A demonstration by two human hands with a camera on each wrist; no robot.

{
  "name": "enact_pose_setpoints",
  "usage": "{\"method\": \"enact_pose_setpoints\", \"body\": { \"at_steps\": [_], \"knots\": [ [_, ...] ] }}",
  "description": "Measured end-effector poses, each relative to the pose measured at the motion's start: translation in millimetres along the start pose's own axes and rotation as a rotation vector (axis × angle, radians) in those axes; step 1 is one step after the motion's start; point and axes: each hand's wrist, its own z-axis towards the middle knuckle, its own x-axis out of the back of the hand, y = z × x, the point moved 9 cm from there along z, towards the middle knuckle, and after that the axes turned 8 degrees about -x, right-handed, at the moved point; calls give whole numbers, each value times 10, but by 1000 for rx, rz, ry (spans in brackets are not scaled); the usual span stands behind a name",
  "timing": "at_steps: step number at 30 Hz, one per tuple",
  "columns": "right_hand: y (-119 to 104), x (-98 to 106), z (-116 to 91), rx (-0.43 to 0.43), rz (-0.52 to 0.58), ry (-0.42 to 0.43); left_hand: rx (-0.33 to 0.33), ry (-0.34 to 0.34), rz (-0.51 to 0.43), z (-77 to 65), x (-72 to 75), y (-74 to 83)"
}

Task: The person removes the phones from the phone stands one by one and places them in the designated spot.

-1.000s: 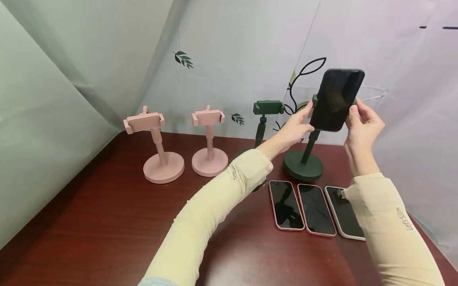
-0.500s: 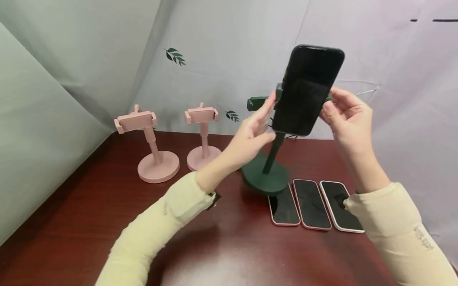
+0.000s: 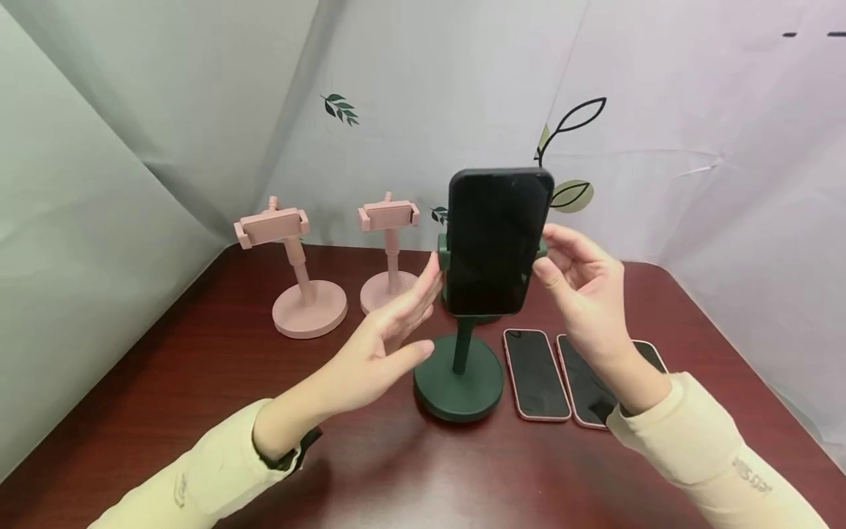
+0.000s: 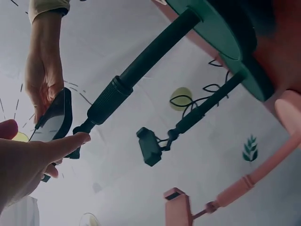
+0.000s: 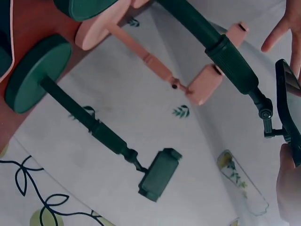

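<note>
A black phone (image 3: 500,242) sits upright in the clamp of a green phone stand (image 3: 459,382), which stands on the table in front of me. My right hand (image 3: 595,301) pinches the clamp's right end between thumb and fingers. On the other side my left hand (image 3: 380,353) touches the clamp's left end with outstretched fingertips, its thumb held apart. The left wrist view has the stand's ribbed pole (image 4: 110,99) slanting down to the phone, seen edge-on. A second green stand (image 5: 160,174) is behind, its clamp holding nothing; the phone mostly hides it in the head view.
Two pink phone stands, one at left (image 3: 309,312) and one nearer the middle (image 3: 390,217), stand with bare clamps. Several phones lie at right: a pink-edged phone (image 3: 537,375), another beside it (image 3: 584,386), and one partly under my right arm (image 3: 651,355). Fabric (image 3: 661,110) hangs behind the table.
Both hands have brought the green stand with its phone from the back right, through the air, to the front middle of the table. My left fingers now lie straighter against the clamp.
</note>
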Motion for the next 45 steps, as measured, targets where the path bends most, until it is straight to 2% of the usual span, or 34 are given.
{"method": "enact_pose_setpoints", "body": {
  "at_steps": [2, 9, 21, 26, 29, 32, 33, 35, 37, 38, 40, 42, 43, 45],
  "knots": [
    [36, -19, -37, -2, -18, -7, 8, 1, 2, -53, -5, -32],
    [165, -44, -103, -12, 84, -49, 60, 9, 6, -136, 5, -176],
    [224, -22, -110, -14, 79, -76, 56, 44, 30, -154, -5, -229],
    [236, -25, -111, -22, 82, -78, 57, 132, 46, -139, 66, -232],
    [218, -32, -106, -11, 10, -85, 83, 203, 52, -103, 167, -236],
    [153, -55, -77, 8, -104, -103, 106, 225, 88, -4, 271, -257],
    [117, -77, -60, 15, -144, -113, 126, 218, 123, 35, 299, -273],
    [12, -146, -23, 51, -207, -131, 151, 184, 249, 121, 339, -297],
    [-111, -230, 24, 98, -323, -112, 152, 139, 431, 214, 365, -300],
    [-190, -288, 45, 152, -395, -100, 141, 117, 525, 258, 372, -295],
    [-348, -425, 72, 288, -573, -66, 86, 88, 694, 349, 378, -257],
    [-473, -560, 83, 415, -761, -11, 2, 80, 824, 428, 373, -199],
    [-514, -633, 87, 467, -854, 10, -44, 75, 882, 462, 363, -168],
    [-541, -767, 97, 518, -1018, 29, -136, 62, 993, 509, 332, -110]
  ]
}}
